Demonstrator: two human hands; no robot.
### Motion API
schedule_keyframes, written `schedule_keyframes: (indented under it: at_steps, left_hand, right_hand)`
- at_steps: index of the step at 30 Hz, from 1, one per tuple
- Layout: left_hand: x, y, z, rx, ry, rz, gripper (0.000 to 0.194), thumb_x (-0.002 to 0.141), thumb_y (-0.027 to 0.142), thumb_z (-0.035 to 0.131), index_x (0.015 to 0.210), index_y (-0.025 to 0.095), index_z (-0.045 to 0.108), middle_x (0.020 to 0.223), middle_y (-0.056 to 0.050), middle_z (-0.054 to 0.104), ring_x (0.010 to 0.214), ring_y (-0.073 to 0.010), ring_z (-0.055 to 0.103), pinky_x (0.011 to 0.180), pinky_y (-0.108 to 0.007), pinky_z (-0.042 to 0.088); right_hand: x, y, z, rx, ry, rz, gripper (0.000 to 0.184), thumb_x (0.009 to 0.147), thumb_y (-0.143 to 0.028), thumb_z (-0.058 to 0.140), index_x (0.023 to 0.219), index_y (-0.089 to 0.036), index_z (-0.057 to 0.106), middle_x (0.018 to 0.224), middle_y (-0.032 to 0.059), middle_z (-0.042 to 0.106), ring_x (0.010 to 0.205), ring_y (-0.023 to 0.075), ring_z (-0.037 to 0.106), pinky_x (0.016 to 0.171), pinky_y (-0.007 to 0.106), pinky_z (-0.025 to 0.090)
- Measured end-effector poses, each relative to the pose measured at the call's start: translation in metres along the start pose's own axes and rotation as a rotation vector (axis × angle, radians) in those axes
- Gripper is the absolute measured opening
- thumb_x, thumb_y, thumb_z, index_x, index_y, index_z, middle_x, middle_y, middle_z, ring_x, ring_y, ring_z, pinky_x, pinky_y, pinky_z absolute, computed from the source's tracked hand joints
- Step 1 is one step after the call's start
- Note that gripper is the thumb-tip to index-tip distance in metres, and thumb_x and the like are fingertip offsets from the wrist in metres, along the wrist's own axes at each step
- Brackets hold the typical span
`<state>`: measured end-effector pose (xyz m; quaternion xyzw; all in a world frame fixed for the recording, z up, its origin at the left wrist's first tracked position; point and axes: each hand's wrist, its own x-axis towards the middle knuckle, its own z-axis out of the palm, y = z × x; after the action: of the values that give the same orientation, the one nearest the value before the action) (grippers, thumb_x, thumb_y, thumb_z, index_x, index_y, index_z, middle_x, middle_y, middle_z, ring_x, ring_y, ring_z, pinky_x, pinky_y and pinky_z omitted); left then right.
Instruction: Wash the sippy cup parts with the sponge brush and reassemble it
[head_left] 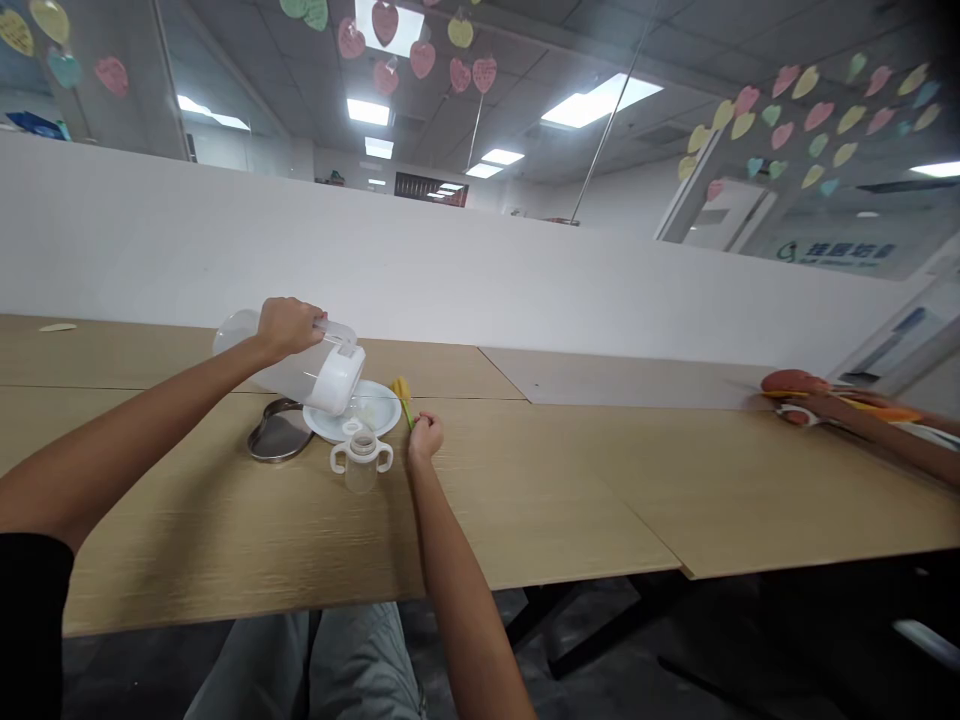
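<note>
My left hand [289, 328] is closed around the handle of a clear plastic pitcher [296, 375]. The pitcher is tipped over, its white lid pointing down to the right above a white plate [390, 412]. Something small and translucent, too unclear to name, lies on that plate. In front of it a clear baby bottle [361, 470] with two white side handles stands upright without a cap. My right hand [426, 436], right of the bottle, is closed on a thin green stick with a yellow head [401, 390]. Whether liquid leaves the pitcher, I cannot tell.
A shiny metal tray [279, 436] rests left of the plate. A flat pale piece [58, 327] lies at the far left of the wooden table [540, 500]. At the right edge, another person's arm [885, 435] reaches to red and orange things. A white partition [480, 270] runs behind.
</note>
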<state>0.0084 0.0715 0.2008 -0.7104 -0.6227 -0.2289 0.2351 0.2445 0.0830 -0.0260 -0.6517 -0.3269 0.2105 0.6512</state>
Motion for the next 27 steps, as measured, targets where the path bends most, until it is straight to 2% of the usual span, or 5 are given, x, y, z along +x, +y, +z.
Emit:
schedule_keyframes:
  at_steps: [6, 12, 20, 23, 27]
  left_hand:
    - [-0.004, -0.010, -0.021, -0.030, 0.082, -0.114, 0.028, 0.069, 0.034, 0.048, 0.073, 0.018, 0.071, 0.066, -0.006, 0.062, 0.075, -0.0243, 0.059, 0.064, -0.029, 0.033]
    - [-0.013, 0.002, -0.051, -0.279, 0.080, 0.039, 0.023, 0.066, 0.028, 0.046, 0.053, 0.020, 0.063, 0.051, 0.000, 0.031, 0.057, -0.0124, 0.032, 0.058, -0.028, 0.024]
    - [-0.018, 0.018, -0.055, -0.199, 0.108, 0.140, 0.021, 0.065, 0.028, 0.047, 0.052, 0.020, 0.061, 0.052, 0.000, 0.038, 0.058, -0.0145, 0.039, 0.061, -0.030, 0.024]
    - [-0.017, -0.002, -0.047, -0.247, 0.167, 0.027, 0.024, 0.068, 0.032, 0.048, 0.052, 0.019, 0.059, 0.052, 0.001, 0.038, 0.056, -0.0138, 0.039, 0.059, -0.029, 0.024]
    - [-0.020, -0.053, -0.023, -0.410, 0.279, -0.399, 0.027, 0.071, 0.040, 0.053, 0.060, 0.016, 0.060, 0.054, 0.002, 0.040, 0.057, -0.0123, 0.038, 0.057, -0.028, 0.026]
  right_hand:
    - [0.001, 0.001, 0.001, 0.001, -0.002, 0.009, 0.021, 0.069, -0.020, 0.043, 0.075, -0.020, 0.063, 0.082, 0.0084, 0.072, 0.077, 0.0220, 0.064, 0.072, 0.031, 0.046]
    - [0.002, 0.003, 0.000, 0.007, -0.002, 0.011, 0.021, 0.067, -0.020, 0.044, 0.074, -0.020, 0.063, 0.075, 0.0059, 0.071, 0.072, 0.0208, 0.063, 0.068, 0.029, 0.046]
    - [0.003, 0.003, -0.007, -0.019, -0.012, -0.005, 0.022, 0.066, -0.020, 0.043, 0.074, -0.019, 0.064, 0.071, 0.0052, 0.070, 0.071, 0.0214, 0.064, 0.069, 0.030, 0.046]
    - [0.004, 0.004, -0.008, -0.031, -0.023, -0.009, 0.022, 0.065, -0.020, 0.043, 0.072, -0.019, 0.063, 0.071, 0.0052, 0.070, 0.071, 0.0220, 0.064, 0.068, 0.030, 0.045]
    - [0.005, 0.005, -0.008, -0.057, -0.030, -0.008, 0.021, 0.066, -0.021, 0.042, 0.071, -0.020, 0.063, 0.073, 0.0052, 0.070, 0.073, 0.0220, 0.063, 0.068, 0.030, 0.045]
